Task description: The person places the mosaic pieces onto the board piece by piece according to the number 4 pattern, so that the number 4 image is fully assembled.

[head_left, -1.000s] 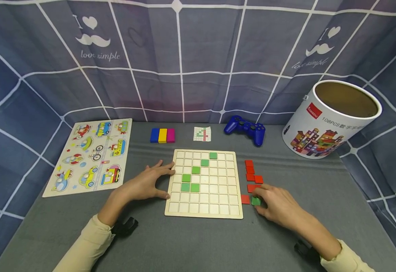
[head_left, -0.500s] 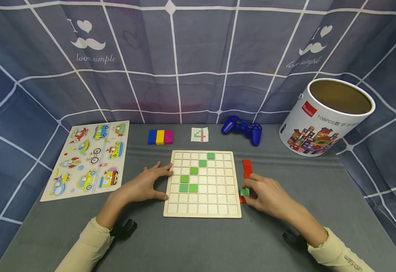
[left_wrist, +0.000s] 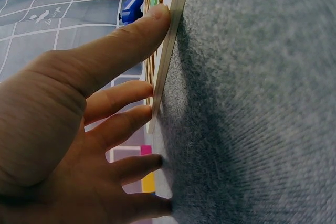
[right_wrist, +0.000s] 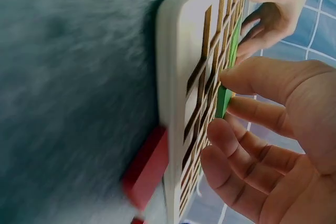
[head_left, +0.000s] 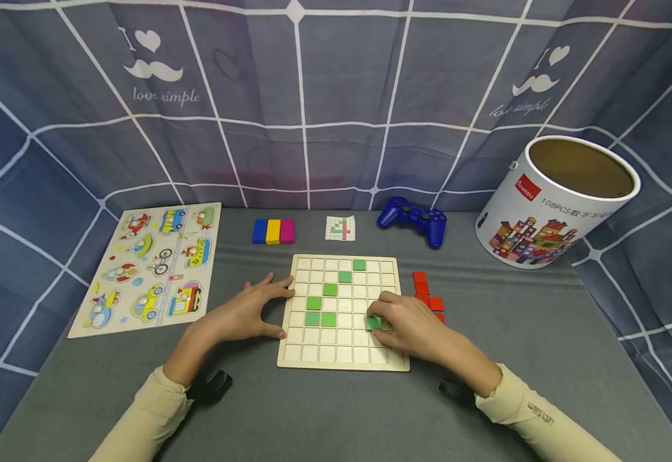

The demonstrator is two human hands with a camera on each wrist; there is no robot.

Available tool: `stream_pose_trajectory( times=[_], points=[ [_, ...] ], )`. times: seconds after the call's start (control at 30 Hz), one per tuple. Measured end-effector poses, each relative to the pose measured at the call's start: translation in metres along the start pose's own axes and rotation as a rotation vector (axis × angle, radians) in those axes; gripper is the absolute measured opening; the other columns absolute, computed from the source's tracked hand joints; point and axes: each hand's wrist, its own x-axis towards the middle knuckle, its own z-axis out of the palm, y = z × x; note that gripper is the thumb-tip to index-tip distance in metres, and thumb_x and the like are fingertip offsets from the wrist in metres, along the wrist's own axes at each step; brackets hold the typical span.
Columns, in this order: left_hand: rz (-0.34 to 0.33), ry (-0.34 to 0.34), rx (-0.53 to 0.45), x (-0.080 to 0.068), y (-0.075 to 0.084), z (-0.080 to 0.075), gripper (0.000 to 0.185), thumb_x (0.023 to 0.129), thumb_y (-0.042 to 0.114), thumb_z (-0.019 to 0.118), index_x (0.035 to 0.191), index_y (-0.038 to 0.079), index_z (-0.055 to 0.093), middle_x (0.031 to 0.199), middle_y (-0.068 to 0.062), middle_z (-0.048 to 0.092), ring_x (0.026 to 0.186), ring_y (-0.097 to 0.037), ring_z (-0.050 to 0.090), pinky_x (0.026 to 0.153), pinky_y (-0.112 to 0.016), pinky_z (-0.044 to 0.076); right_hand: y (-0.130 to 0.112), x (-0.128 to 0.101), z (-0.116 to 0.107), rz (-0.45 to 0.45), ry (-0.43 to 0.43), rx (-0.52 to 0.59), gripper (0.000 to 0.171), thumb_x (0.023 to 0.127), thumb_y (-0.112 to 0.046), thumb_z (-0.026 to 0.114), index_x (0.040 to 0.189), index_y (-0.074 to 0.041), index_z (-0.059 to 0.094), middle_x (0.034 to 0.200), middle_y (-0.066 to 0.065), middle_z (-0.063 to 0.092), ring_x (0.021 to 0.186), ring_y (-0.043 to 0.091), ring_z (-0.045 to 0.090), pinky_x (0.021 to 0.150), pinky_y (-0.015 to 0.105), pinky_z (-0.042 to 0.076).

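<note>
A wooden grid board (head_left: 344, 359) lies flat in the middle of the table, with several green square tiles (head_left: 330, 290) set in its cells along a slanting line. My left hand (head_left: 243, 314) rests at the board's left edge, thumb and fingertips against the rim and fingers spread. Over the right part of the board, my right hand (head_left: 413, 324) pinches one green tile (right_wrist: 223, 102) between thumb and index finger, the tile tilted close above the cells. Several red square tiles (head_left: 420, 282) lie right of the board, some partly hidden behind the right hand.
Behind the board are a small pattern card (head_left: 340, 228), blue, yellow and magenta blocks (head_left: 273, 231) and a blue game controller (head_left: 413, 220). A picture puzzle board (head_left: 151, 269) lies at left; a large white tub (head_left: 555, 205) stands back right.
My right hand has carried the green tile leftward from beside the red tiles to over the board. The left hand has stayed at the board's edge.
</note>
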Motion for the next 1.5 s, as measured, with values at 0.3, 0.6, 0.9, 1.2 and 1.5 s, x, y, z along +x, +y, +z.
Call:
stream_pose_trajectory(
  times=[0.3, 0.6, 0.9, 1.2, 1.5],
  points=[
    [0.004, -0.005, 0.013, 0.003, 0.001, -0.002, 0.078, 0.075, 0.030, 0.090, 0.142, 0.008, 0.056, 0.162, -0.007, 0.029, 0.149, -0.042, 0.012, 0.109, -0.075, 0.008, -0.010, 0.022, 0.011, -0.052, -0.002, 0.007, 0.019, 0.082, -0.010, 0.079, 0.100, -0.012, 0.075, 0.081, -0.004, 0.057, 0.057, 0.004, 0.042, 0.049, 0.021, 0.038],
    [0.005, -0.002, 0.027, 0.001, 0.002, -0.003, 0.077, 0.075, 0.030, 0.089, 0.141, 0.007, 0.056, 0.161, -0.008, 0.031, 0.148, -0.044, 0.014, 0.108, -0.076, 0.010, -0.017, 0.037, 0.018, -0.033, -0.058, 0.022, 0.021, 0.085, -0.014, 0.079, 0.105, -0.010, 0.076, 0.087, -0.002, 0.060, 0.060, 0.006, 0.047, 0.054, 0.023, 0.041],
    [0.003, -0.006, 0.016, 0.001, 0.003, -0.004, 0.077, 0.076, 0.029, 0.089, 0.141, 0.007, 0.056, 0.162, -0.007, 0.030, 0.149, -0.043, 0.013, 0.109, -0.075, 0.009, -0.019, 0.044, 0.018, 0.002, -0.080, 0.060, 0.020, 0.083, -0.011, 0.080, 0.103, -0.011, 0.077, 0.087, -0.003, 0.061, 0.064, 0.006, 0.048, 0.059, 0.026, 0.043],
    [0.008, 0.004, 0.019, 0.000, 0.001, -0.002, 0.077, 0.075, 0.030, 0.090, 0.141, 0.008, 0.056, 0.162, -0.008, 0.030, 0.149, -0.044, 0.013, 0.108, -0.076, 0.009, -0.017, 0.042, 0.013, -0.009, -0.067, 0.029, 0.023, 0.083, -0.023, 0.080, 0.104, -0.014, 0.077, 0.083, -0.005, 0.059, 0.062, 0.005, 0.047, 0.057, 0.025, 0.042],
    [-0.003, -0.003, 0.000, 0.001, 0.002, -0.001, 0.077, 0.075, 0.028, 0.090, 0.141, 0.008, 0.057, 0.162, -0.006, 0.029, 0.150, -0.042, 0.011, 0.109, -0.074, 0.007, 0.020, 0.028, -0.016, 0.074, 0.036, 0.014, 0.019, 0.086, -0.016, 0.078, 0.103, -0.007, 0.075, 0.092, 0.002, 0.068, 0.073, 0.011, 0.062, 0.061, 0.029, 0.050]
  ],
)
